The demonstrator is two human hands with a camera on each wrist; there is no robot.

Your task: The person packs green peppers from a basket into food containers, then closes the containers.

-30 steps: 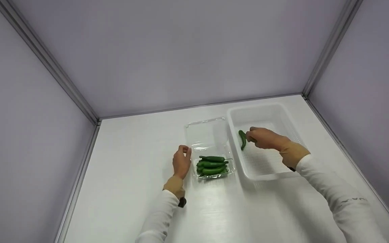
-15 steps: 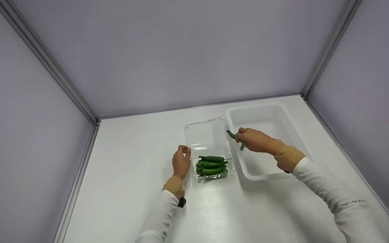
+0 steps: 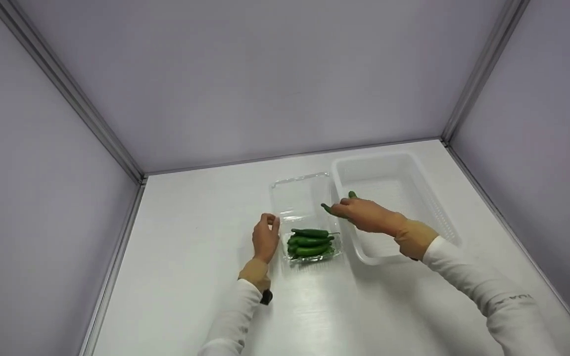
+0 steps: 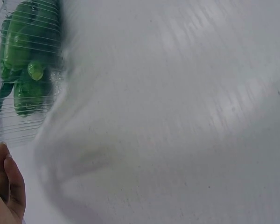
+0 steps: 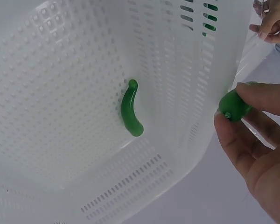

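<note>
in the head view the right hand (image 3: 366,216) pinches a green pepper (image 3: 331,209) between thumb and fingers, over the seam where the clear clamshell pack (image 3: 305,217) meets the near-left wall of the white perforated basket (image 3: 428,198); the pepper's tip points left over the pack's open lid and its other end shows above the knuckles. the left hand (image 3: 265,237) sits at the pack's left edge with fingers curled against the plastic, seemingly steadying it, and a heap of peppers (image 3: 309,241) fills the pack's near half. in the left wrist view those peppers (image 4: 28,56) show through the ridged clear wall at top left, two fingertips (image 4: 9,179) lie in the bottom corner, and the rest is blurred white table; whether the fingers truly pinch the pack cannot be told from here. in the right wrist view the thumb and fingers (image 5: 252,140) close on the stub end of the held pepper (image 5: 234,105) just outside the basket's (image 5: 84,116) wall, while one curved pepper (image 5: 130,109) lies on the basket floor, apart from the hand. to handle this well, i'd judge the grip should stay light but near the pepper's middle so it does not swing, the wrist should clear the basket rim rather than brush it, and the left hand should keep the flimsy pack from sliding.
</note>
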